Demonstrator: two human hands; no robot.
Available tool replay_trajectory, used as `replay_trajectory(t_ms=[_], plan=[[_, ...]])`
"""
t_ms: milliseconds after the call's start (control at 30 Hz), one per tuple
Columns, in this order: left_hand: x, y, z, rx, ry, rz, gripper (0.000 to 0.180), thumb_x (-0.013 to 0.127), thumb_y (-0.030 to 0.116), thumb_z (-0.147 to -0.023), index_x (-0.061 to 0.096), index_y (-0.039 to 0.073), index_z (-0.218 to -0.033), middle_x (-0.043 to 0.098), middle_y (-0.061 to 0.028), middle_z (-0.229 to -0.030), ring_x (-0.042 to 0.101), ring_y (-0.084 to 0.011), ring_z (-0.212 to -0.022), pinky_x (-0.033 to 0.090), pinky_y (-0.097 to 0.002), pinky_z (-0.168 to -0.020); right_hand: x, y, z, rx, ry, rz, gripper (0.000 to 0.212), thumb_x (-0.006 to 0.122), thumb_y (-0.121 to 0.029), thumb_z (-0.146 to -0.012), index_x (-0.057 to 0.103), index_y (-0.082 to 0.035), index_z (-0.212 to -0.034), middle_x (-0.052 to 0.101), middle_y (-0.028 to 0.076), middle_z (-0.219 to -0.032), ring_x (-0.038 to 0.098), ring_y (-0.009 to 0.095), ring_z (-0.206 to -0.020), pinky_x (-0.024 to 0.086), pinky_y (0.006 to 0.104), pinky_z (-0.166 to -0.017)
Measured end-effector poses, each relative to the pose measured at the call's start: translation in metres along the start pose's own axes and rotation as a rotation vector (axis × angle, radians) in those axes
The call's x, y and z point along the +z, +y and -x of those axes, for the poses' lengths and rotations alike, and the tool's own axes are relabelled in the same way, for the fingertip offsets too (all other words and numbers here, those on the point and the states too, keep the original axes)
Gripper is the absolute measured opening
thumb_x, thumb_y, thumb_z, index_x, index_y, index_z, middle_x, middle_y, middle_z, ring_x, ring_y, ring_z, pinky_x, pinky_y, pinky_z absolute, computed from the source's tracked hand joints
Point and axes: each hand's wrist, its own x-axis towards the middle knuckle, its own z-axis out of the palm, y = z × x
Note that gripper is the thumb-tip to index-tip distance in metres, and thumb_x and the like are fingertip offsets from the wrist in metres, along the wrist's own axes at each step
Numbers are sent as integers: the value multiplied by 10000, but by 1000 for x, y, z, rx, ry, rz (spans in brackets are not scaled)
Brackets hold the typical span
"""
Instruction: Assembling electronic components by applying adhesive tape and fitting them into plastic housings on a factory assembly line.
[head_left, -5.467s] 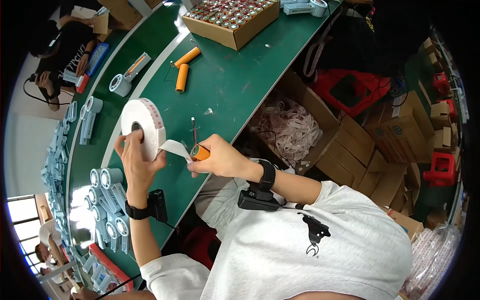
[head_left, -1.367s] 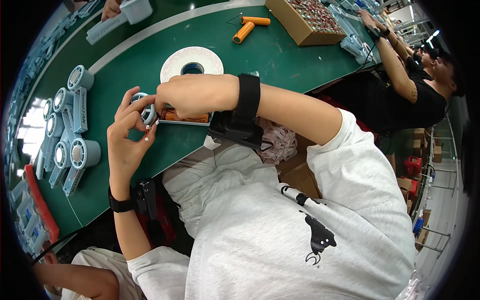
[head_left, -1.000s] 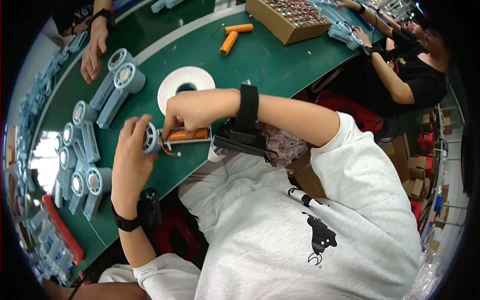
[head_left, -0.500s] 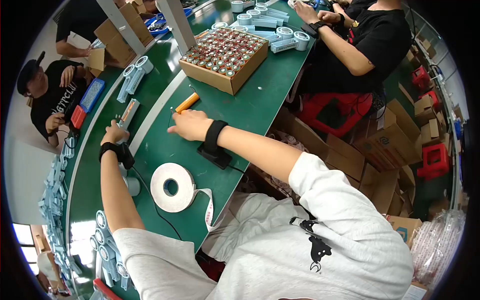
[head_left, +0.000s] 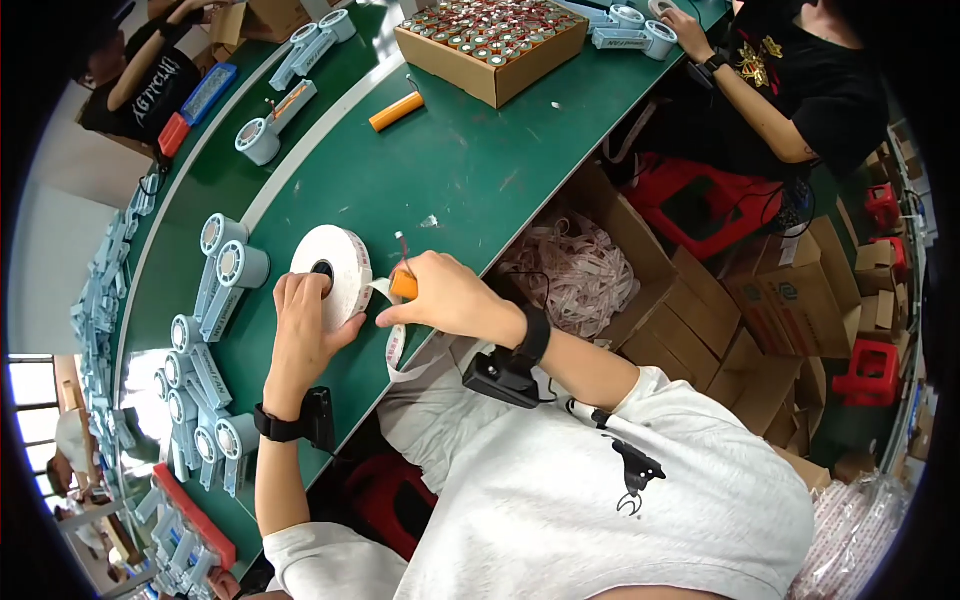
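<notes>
My left hand (head_left: 303,335) is closed on a roll of white adhesive tape (head_left: 345,262), its fingers at the core and its thumb along the lower edge. The roll stands tilted above the green table. In my right hand (head_left: 452,295) is a short orange cylindrical battery (head_left: 404,284), pinched between thumb and fingers, its thin wires and small white plug sticking up. A loose strip of tape (head_left: 397,345) runs from the roll beside the battery and hangs toward my lap. Another orange battery (head_left: 397,111) lies farther off on the table.
A cardboard box of upright batteries (head_left: 490,65) sits at the far side. Light-blue handheld fans (head_left: 240,265) line the left, one fan (head_left: 258,140) with its handle uncovered. A carton of crumpled tape backing (head_left: 575,270) stands below the table's right edge. A co-worker's arm (head_left: 745,95) is at upper right.
My hands have drawn back from the fan and the battery area to the tape roll. The left now grips the raised roll; the right shows a wired battery. The view has shifted.
</notes>
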Motion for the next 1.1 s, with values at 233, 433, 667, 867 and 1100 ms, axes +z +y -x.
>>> replay_trajectory(t_ms=[233,433,667,867,1100], plan=[[-2,6,34,-74,264,-173,675,612,400,-756,395,-43,-1215,543,-128,-980,397,-254,-1066,154,-444,-968,-24,-45,16,-78,-491,-221,244,708,-155,-726,599,-15,-893,412,28,-491,397,73,-456,350,230,-471],[20,-3,51,-188,439,120,525,398,433,-888,491,-31,-1115,542,-105,-1015,369,-272,-1010,157,-432,-929,-51,-69,12,203,-544,-451,229,652,-126,-787,595,27,-947,494,36,-658,432,65,-522,372,208,-499],[21,17,60,-195,588,-223,375,434,351,-888,528,2,-989,525,-90,-1060,343,-265,-983,183,-427,-899,-50,-70,-25,-160,-133,-312,268,608,-54,-794,558,68,-1027,530,56,-849,518,106,-708,427,232,-595],[9,21,59,-62,515,-521,291,507,305,-856,543,40,-970,521,-74,-1067,344,-247,-973,198,-416,-876,0,-80,-44,-475,-140,-88,304,611,-29,-768,531,75,-1042,531,61,-849,530,136,-779,434,247,-650],[-5,30,63,-216,398,-367,229,535,259,-834,553,67,-959,524,-51,-1010,373,-244,-911,212,-403,-857,4,-79,-50,-62,-45,-322,187,575,-50,-820,538,46,-976,549,54,-877,533,111,-813,429,234,-705]])
